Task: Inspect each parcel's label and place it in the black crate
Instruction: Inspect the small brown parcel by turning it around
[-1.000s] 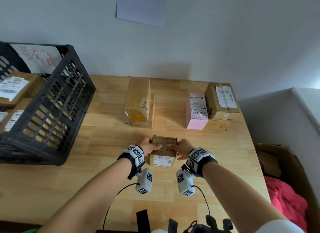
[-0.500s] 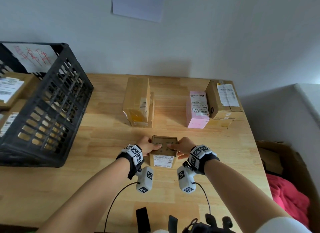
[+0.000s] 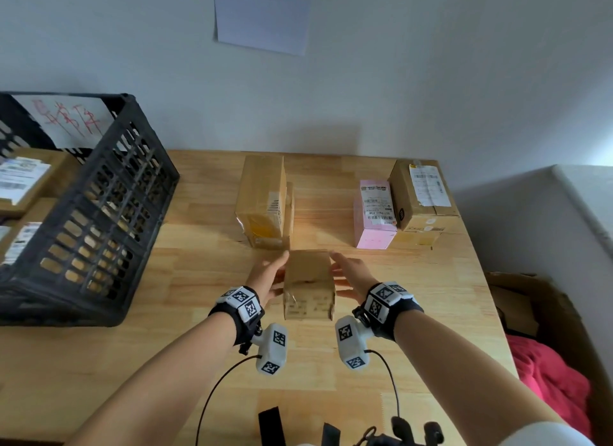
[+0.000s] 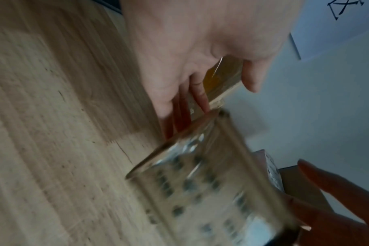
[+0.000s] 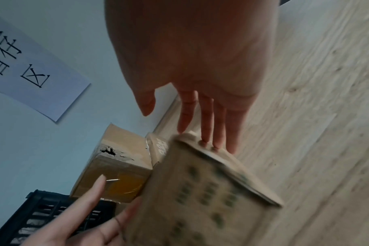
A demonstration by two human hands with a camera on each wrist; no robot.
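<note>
A small brown cardboard parcel [image 3: 308, 284] stands on the wooden table [image 3: 431, 313], blurred from motion in both wrist views [image 4: 200, 183] [image 5: 200, 199]. My left hand [image 3: 268, 273] lies along its left side and my right hand [image 3: 351, 271] along its right side. The fingers of both are straight and touch the box's edges. Its near face shows tape and small print; I see no white label on it. The black crate [image 3: 99, 220] stands at the left with labelled parcels [image 3: 23, 180] inside.
A tall brown box [image 3: 262, 200] stands just behind the parcel. At the back right are a pink box [image 3: 376, 213] and a brown box [image 3: 421, 196]. Beyond the table's right edge, an open carton holds red cloth [image 3: 547, 379].
The parcel has been turned: its white label no longer faces me. Both hands, which had curled fingers on its top, now lie straight along its sides.
</note>
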